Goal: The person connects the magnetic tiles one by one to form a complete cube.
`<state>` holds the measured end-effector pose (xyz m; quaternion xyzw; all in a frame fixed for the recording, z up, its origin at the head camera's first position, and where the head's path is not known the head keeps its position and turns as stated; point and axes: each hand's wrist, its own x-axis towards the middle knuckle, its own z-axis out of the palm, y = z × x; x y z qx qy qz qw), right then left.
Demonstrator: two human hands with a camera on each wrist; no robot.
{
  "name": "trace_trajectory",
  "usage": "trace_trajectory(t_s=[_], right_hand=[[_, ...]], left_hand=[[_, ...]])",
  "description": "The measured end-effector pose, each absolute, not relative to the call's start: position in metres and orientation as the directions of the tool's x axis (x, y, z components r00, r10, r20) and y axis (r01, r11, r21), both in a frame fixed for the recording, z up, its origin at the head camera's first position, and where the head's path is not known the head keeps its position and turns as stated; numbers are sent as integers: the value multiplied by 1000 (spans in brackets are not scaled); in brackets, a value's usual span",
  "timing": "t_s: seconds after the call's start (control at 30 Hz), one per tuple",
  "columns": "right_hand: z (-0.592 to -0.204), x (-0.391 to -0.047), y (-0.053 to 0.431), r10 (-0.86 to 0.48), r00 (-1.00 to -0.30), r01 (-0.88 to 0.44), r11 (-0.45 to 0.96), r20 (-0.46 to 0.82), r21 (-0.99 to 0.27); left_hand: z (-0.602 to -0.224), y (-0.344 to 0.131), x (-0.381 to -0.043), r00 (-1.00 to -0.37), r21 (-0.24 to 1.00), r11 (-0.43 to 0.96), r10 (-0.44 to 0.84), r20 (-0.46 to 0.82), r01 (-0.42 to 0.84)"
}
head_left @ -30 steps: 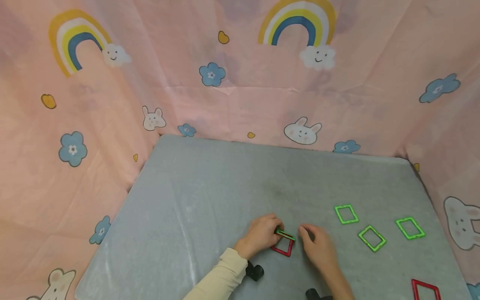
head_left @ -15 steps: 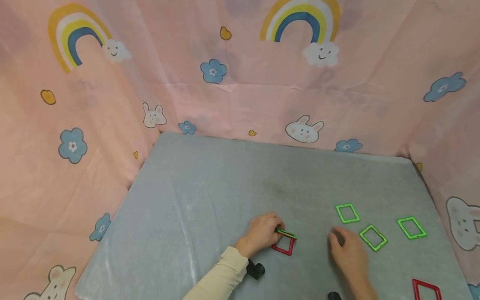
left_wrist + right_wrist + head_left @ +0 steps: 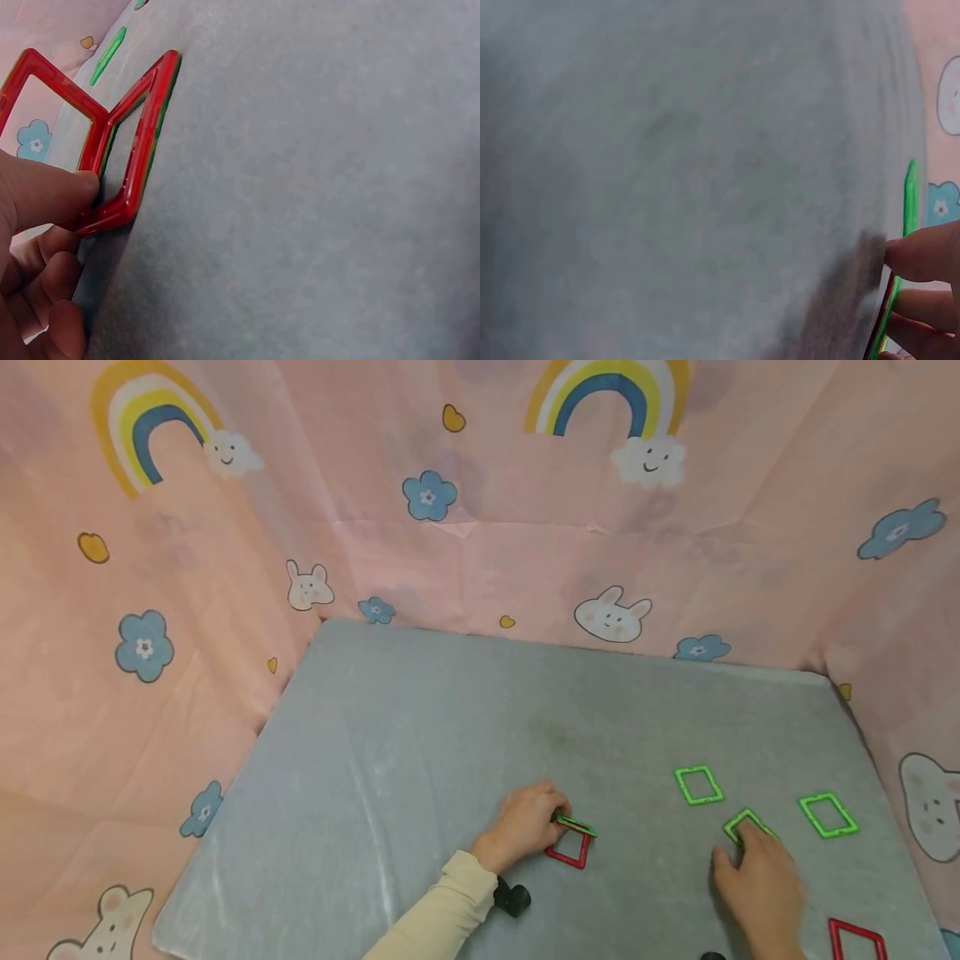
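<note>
My left hand [image 3: 525, 822] pinches magnetic building tiles, with a red square frame [image 3: 567, 862] low over the cloth and a green-edged tile [image 3: 577, 825] along its far side. In the left wrist view two red square frames [image 3: 154, 120] meet in a V, the left thumb [image 3: 56, 195] pressing near their joint; green shows behind one. My right hand [image 3: 765, 885] reaches over a green square tile [image 3: 742, 816], fingertips overlapping it and thumb apart from the fingers. That hand hides the tile's near part. In the right wrist view a green tile edge [image 3: 910, 199] runs past the fingers.
Two more green square tiles lie on the grey cloth, the left tile [image 3: 715, 782] and the right tile [image 3: 845, 811]. A red tile [image 3: 857, 928] lies at the front right, cut off by the frame. Pink printed fabric [image 3: 480, 560] hangs around the table.
My right hand has moved right from beside the held tiles to the middle green tile. My left hand keeps its grip and place; the head view has tilted slightly.
</note>
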<state>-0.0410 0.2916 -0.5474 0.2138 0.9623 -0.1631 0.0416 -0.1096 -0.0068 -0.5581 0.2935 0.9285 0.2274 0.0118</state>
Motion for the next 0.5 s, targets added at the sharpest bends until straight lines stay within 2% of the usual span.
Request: trace_trajectory(t_s=[0.13,0.23,0.5], right_hand=[[-549,-43,293,415,-880,467,845,-230,-260],[-549,-45,290,445,-863,496,836,-239,-236],[-549,-46,299,453,-873,488,830,-182,-270]], left_hand=[[-558,-8,-110,-827,431,722,549,117,541],[-557,-8,-109,-827,431,724,550,112,539],[-557,-8,-109,-821,425,720,560,111,549]])
